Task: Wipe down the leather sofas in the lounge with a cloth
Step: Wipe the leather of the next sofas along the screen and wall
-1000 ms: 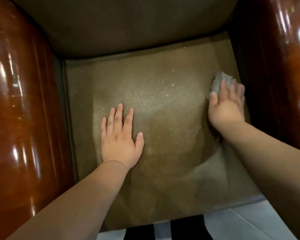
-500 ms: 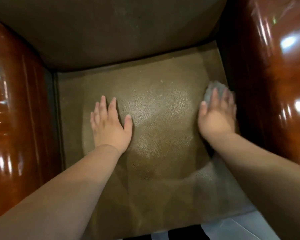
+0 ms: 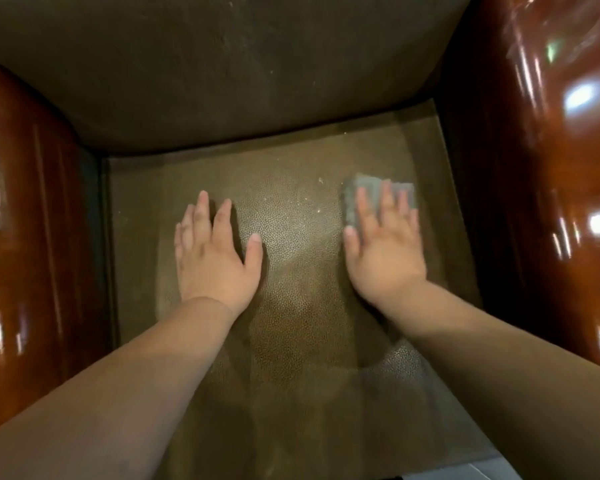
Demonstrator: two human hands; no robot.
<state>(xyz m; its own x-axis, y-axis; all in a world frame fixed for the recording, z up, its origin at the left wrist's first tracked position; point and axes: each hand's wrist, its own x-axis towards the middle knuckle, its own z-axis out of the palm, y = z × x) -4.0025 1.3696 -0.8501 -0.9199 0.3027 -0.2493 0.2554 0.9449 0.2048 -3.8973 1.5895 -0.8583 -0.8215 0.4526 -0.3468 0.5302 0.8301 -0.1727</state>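
Note:
A brown pebbled leather seat cushion [image 3: 291,341] fills the middle of the head view, with the darker leather backrest [image 3: 222,64] above it. My right hand [image 3: 385,251] lies flat with straight fingers on a small grey cloth [image 3: 368,194], pressing it onto the right side of the seat. Only the cloth's far edge shows past my fingertips. My left hand [image 3: 215,258] rests flat and spread on the seat's left half, holding nothing. A few pale crumbs [image 3: 321,181] dot the leather just left of the cloth.
Glossy reddish-brown wooden armrests wall in the seat, one on the left [image 3: 25,237] and one on the right [image 3: 551,168]. A sliver of pale floor [image 3: 465,471] shows past the seat's front edge at the bottom right.
My right hand has slid the cloth leftward, away from the right armrest toward the seat's middle. My left hand stays flat on the seat. The camera has tilted up, showing more backrest.

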